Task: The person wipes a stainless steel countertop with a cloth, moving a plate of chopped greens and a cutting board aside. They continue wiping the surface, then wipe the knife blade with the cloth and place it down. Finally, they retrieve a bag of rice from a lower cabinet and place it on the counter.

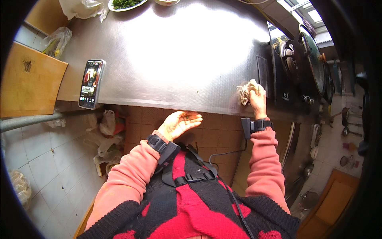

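My right hand grips a crumpled beige cloth, pressed to the stainless steel countertop near its front edge, left of the gas stove. My left hand is held palm up just below that edge, the fingers stretched out and slightly cupped. A tiny dark green bit seems to lie on its fingers. One small green scrap rests on the countertop between the two hands. Strong glare hides detail on the middle of the steel.
A lit smartphone leans at the counter's left front. At the back sit a plate of chopped greens and a bowl. The black gas stove bears a large wok lid or pan. Plastic bags hang below left.
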`<state>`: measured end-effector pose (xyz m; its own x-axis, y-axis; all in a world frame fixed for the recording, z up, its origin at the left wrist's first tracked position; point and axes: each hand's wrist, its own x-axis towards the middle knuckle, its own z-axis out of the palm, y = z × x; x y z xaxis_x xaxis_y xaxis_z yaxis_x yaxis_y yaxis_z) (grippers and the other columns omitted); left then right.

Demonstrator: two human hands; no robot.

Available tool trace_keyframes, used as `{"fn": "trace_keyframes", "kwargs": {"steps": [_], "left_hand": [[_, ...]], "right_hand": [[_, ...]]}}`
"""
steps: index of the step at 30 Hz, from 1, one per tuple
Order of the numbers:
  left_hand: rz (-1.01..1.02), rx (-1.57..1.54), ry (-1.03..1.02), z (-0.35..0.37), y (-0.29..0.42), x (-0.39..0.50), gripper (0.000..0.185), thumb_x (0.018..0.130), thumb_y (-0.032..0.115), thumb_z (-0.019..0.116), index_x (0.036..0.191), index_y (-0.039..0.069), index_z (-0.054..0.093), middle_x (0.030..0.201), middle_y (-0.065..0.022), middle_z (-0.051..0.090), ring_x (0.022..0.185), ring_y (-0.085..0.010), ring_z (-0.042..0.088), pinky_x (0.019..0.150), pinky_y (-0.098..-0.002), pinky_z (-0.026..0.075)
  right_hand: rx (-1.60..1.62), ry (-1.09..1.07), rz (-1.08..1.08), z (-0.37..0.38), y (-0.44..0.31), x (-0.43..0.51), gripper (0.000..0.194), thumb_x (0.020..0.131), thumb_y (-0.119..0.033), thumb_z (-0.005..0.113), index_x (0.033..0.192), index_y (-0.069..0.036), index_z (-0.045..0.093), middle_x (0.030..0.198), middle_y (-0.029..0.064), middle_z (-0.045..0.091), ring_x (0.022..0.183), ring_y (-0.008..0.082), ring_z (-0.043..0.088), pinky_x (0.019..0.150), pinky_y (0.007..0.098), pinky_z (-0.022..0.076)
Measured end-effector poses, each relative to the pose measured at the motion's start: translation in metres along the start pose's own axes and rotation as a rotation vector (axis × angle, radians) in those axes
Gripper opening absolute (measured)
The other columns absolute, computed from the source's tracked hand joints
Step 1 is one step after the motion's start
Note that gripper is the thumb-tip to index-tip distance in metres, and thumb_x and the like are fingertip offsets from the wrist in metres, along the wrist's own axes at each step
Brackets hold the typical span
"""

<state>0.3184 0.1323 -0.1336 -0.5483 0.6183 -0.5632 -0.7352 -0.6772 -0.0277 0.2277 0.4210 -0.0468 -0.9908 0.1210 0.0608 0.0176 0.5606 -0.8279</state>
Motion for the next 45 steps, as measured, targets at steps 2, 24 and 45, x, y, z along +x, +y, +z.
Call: {"fn": "trace_keyframes", "kwargs": {"steps": [2,24,45], "left_hand": [[0.013,-0.013,0.030,0.001,-0.001,0.001,0.036,0.097,0.018,0.039,0.109,-0.012,0.055,0.114,-0.0298,0.057,0.112,-0.0424,0.054,0.101,-0.0519,0.042],[0.316,-0.194,0.062,-0.049,0.043,-0.061,0.040,0.097,0.019,0.036,0.110,-0.017,0.049,0.119,-0.0329,0.052,0.114,-0.0450,0.051,0.101,-0.0540,0.041],[1.246,-0.242,0.628,-0.276,-0.082,-0.419,0.035,0.097,0.028,0.045,0.101,-0.004,0.059,0.106,-0.0190,0.063,0.101,-0.0287,0.062,0.093,-0.0395,0.050]], "right_hand": [[-0.096,-0.097,-0.053,0.022,0.007,0.012,0.016,0.073,0.005,0.044,0.075,-0.003,0.057,0.062,0.0102,0.056,0.056,0.0208,0.057,0.052,0.0315,0.0448],[-0.325,-0.136,-0.306,0.139,-0.048,0.031,0.030,0.078,0.002,0.048,0.103,-0.002,0.062,0.095,0.0165,0.064,0.087,0.0326,0.060,0.080,0.0406,0.0482],[0.259,-1.902,0.191,0.290,-0.273,-0.177,0.038,0.083,-0.008,0.061,0.119,0.001,0.053,0.098,0.0023,0.060,0.091,0.0101,0.056,0.080,0.0252,0.0466]]}}
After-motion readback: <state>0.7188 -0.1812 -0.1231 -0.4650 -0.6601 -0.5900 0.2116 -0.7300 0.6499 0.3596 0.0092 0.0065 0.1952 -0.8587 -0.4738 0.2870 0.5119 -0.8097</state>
